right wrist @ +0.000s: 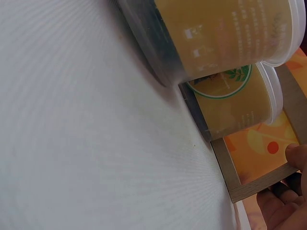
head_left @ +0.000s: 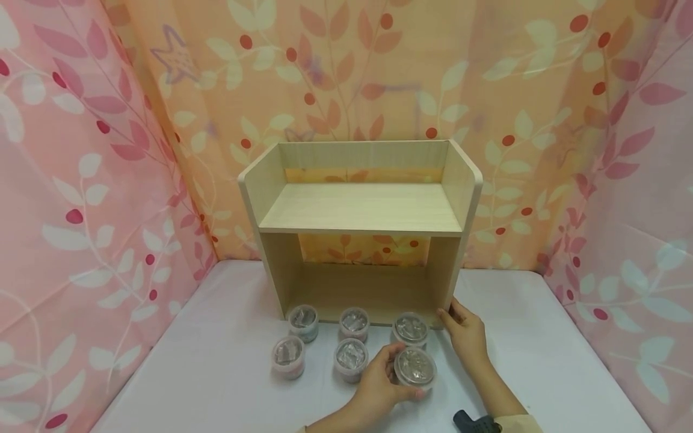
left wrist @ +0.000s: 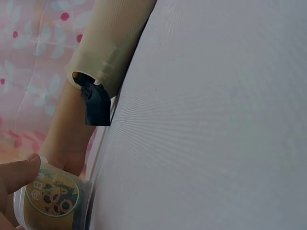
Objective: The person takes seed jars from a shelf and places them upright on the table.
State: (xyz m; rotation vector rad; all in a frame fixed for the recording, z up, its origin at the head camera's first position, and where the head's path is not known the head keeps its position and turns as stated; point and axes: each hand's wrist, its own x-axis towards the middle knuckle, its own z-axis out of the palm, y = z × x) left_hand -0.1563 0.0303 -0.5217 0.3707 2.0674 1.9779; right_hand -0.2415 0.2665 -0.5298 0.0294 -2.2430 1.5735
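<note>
My left hand (head_left: 376,385) holds a round clear plastic tub (head_left: 415,367) at the front right, thumb on its near side and fingers on its left. In the left wrist view this tub (left wrist: 55,196) has a sunflower label and yellowish contents, with my thumb near its lid rim. My right hand (head_left: 467,334) grips the lower front edge of the right side panel of a pale wooden two-tier shelf (head_left: 360,207). In the right wrist view, thumb and fingers (right wrist: 273,206) pinch that panel from both sides. Another tub (head_left: 410,329) stands just behind the held one.
Several similar lidded tubs stand before the shelf: two at the left (head_left: 303,322), (head_left: 288,356) and two in the middle (head_left: 354,323), (head_left: 351,359). A white cloth (head_left: 216,367) covers the table. Floral curtains (head_left: 352,72) hang behind and at both sides. A black device (head_left: 476,422) is at my right wrist.
</note>
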